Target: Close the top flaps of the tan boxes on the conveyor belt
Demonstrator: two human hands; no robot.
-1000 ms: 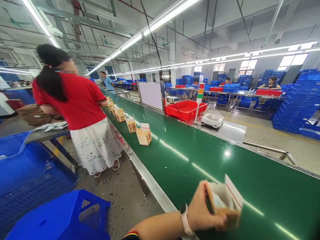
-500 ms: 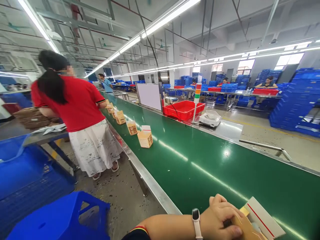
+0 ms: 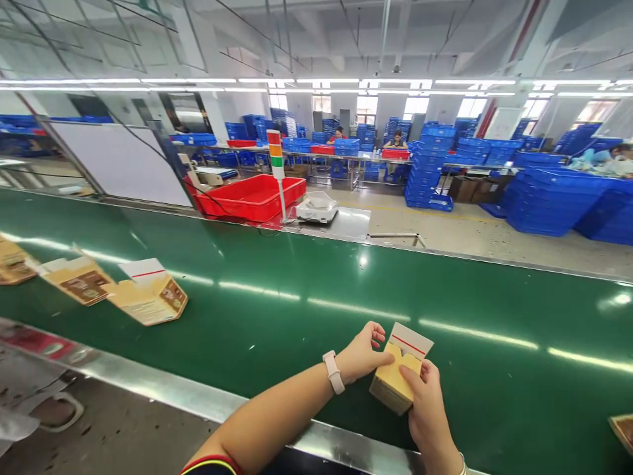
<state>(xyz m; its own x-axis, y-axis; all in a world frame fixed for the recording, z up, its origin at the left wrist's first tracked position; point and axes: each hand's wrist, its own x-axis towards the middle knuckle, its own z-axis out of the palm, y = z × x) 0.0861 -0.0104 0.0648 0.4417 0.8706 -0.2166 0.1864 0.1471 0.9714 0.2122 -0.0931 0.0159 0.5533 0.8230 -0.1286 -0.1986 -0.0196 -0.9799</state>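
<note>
Over the green conveyor belt, a small yellow cardboard box is between my hands, slightly tilted. A white flap with a red stripe stands up at its far side. My right hand grips the box's right side, thumb on the top panel. From the left, my left hand touches the top edge with its thumb; its other fingers are apart from the box, curled loosely. A pale-banded wristband circles my left wrist. The box's contents are hidden.
Several open cardboard boxes stand on the belt at left; part of another box shows at the right edge. Across the belt are a red bin, a signal light and a white scale. A metal rail borders the near side.
The view has swung right, and the co-worker in red is out of frame except for clothing and a foot at lower left. My right hand has come into view, holding the box.
</note>
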